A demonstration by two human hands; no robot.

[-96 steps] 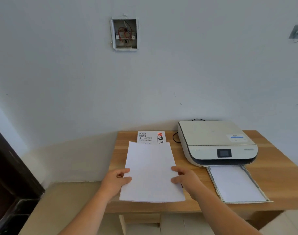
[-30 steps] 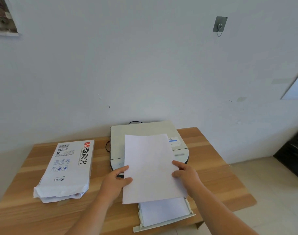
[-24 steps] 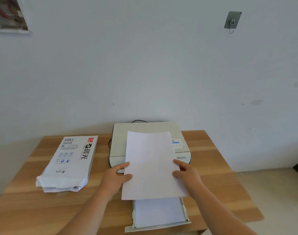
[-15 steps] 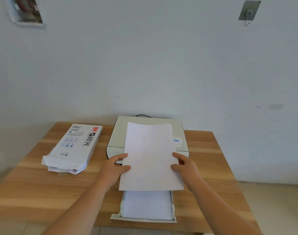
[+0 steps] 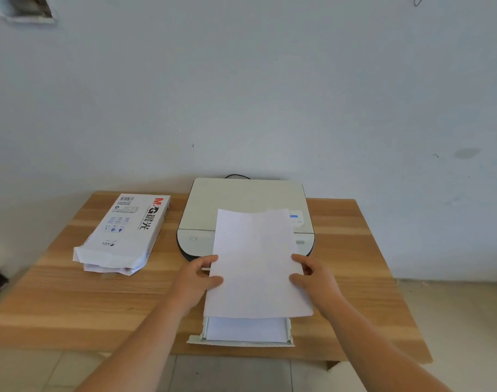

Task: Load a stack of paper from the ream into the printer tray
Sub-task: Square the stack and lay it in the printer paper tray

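I hold a white stack of paper [image 5: 255, 264] flat above the printer's front and its pulled-out tray [image 5: 290, 332]. My left hand [image 5: 197, 278] grips the stack's left edge and my right hand [image 5: 315, 275] grips its right edge. The tray sticks out past the table's front edge and holds white sheets. The stack hides the front panel of the white printer [image 5: 241, 205]. The opened paper ream [image 5: 125, 230], in a white wrapper with a red and black logo, lies on the table to the left of the printer.
The wooden table [image 5: 354, 278] stands against a pale wall. A black cable [image 5: 237, 175] runs behind the printer. Tiled floor [image 5: 453, 321] shows to the right and below the table's front edge.
My view has swung round to face the printer head-on. Held in both hands, the stack has come lower and nearer over the tray. The ream has not moved.
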